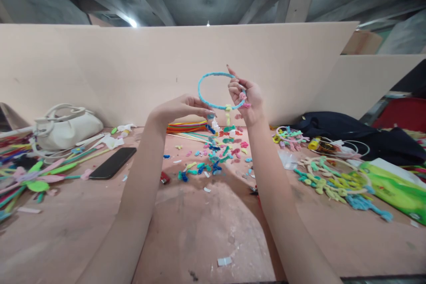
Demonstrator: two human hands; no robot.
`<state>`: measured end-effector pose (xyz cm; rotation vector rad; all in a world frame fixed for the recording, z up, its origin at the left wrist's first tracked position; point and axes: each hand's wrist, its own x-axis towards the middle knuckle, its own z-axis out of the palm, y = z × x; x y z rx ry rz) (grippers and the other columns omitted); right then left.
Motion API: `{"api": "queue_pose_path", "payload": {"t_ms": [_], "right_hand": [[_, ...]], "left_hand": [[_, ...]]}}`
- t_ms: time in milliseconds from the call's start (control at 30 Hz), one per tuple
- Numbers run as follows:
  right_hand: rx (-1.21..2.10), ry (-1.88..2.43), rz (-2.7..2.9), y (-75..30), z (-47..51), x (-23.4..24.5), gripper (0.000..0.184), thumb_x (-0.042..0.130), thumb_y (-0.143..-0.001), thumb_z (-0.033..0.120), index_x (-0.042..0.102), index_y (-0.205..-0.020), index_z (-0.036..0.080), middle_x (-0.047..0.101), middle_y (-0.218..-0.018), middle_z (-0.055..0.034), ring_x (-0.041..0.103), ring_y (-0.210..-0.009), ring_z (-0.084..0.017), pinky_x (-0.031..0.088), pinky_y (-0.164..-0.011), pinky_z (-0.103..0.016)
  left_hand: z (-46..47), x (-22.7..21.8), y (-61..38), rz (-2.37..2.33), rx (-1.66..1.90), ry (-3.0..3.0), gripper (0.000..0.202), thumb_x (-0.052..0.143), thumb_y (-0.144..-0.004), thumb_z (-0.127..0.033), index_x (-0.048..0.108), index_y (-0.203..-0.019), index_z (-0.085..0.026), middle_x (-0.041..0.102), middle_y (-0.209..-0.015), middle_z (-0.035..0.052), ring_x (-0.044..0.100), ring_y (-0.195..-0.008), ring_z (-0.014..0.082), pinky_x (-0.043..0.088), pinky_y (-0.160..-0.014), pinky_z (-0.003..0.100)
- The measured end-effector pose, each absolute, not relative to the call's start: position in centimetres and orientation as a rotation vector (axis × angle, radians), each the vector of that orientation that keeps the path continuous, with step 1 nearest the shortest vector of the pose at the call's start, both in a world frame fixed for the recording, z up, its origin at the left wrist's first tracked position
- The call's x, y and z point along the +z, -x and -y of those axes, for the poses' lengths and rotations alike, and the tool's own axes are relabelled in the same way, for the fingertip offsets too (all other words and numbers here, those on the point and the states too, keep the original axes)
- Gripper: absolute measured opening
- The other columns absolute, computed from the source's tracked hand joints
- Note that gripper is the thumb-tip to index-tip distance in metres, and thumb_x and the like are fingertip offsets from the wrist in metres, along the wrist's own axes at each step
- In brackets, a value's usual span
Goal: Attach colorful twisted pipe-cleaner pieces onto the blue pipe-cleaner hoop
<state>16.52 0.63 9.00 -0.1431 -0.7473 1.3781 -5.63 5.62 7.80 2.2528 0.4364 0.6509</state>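
A light-blue ring wrapped in fuzzy pipe cleaner (203, 96) is held up above the table. My right hand (246, 97) is closed around its right side, index finger raised. Yellow pipe-cleaner pieces (228, 115) hang from the ring's lower edge, and pink ones (245, 105) dangle by my right palm, with further coloured pieces in strands below. My left hand (191, 105) is closed at the ring's lower left, its fingertips pinching a small blue pipe-cleaner piece (210, 128). Whether that piece is joined to the ring is hard to see.
Loose pipe-cleaner shapes (218, 159) and paper scraps lie mid-table. To the left are a black phone (113, 163), a white handbag (68, 128) and pipe-cleaner flowers (36, 177). Decorated rings (333, 179), a green packet (396, 188) and dark cloth (359, 133) lie right. A pale panel (133, 66) stands behind.
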Motion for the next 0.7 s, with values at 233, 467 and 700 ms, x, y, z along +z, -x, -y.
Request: {"api": "queue_pose_path", "payload": {"t_ms": [233,467,700], "right_hand": [[1.364,0.140,0.755,-16.8,-0.4,9.0,0.032,0.031,-0.107,0.013,0.062,-0.108,0.020,0.046,-0.069,0.0069,0.038,-0.047,-0.004,0.033,-0.040,-0.009],[1.331,0.141,0.774,-16.7,0.1,9.2,0.036,0.026,-0.110,0.018,0.061,-0.102,0.020,0.045,-0.069,0.0065,0.037,-0.048,-0.004,0.031,-0.042,-0.009],[1.204,0.249,0.957,-17.3,-0.2,9.2,0.031,0.035,-0.108,0.011,0.062,-0.096,0.019,0.045,-0.069,0.0091,0.038,-0.047,0.001,0.027,-0.044,-0.006]], "left_hand": [[-5.2,7.9,5.7,-0.436,0.623,-2.232,0.028,0.088,-0.080,-0.043,0.085,-0.094,-0.019,0.085,-0.095,0.0066,0.079,-0.094,0.0223,0.060,-0.094,0.034],[-4.7,8.1,5.8,-0.417,0.549,-2.215,0.032,0.088,-0.081,-0.045,0.085,-0.098,-0.019,0.085,-0.104,0.0091,0.078,-0.097,0.0213,0.060,-0.095,0.032],[-4.4,8.1,6.0,-0.395,0.434,-2.174,0.032,0.094,-0.075,-0.044,0.081,-0.089,-0.019,0.083,-0.089,0.0068,0.078,-0.083,0.0190,0.059,-0.079,0.027]]}}
